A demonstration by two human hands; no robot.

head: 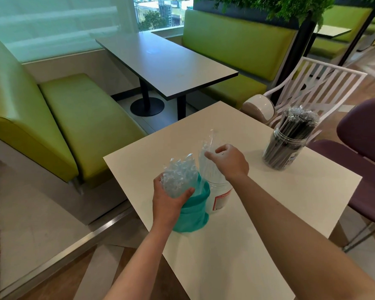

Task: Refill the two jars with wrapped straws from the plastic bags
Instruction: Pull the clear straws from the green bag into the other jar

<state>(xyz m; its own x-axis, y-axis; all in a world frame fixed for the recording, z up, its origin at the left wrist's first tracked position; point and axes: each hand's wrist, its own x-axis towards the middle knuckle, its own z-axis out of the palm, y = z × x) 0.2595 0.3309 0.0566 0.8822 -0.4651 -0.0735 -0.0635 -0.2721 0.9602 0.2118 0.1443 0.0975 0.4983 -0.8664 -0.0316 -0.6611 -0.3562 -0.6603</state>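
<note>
From the head view, the left hand (170,199) grips the teal bag (193,215) of wrapped straws (179,174) beside the near jar (220,197) on the white table (268,213). The right hand (230,162) pinches a few clear straws (206,156) above that jar. They look light, slippery and bendable, so hold them mid-length.

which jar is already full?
The far jar by the table's right edge, packed with dark straws. The near jar, beside the teal bag, holds only the few clear ones under the right hand.
</note>
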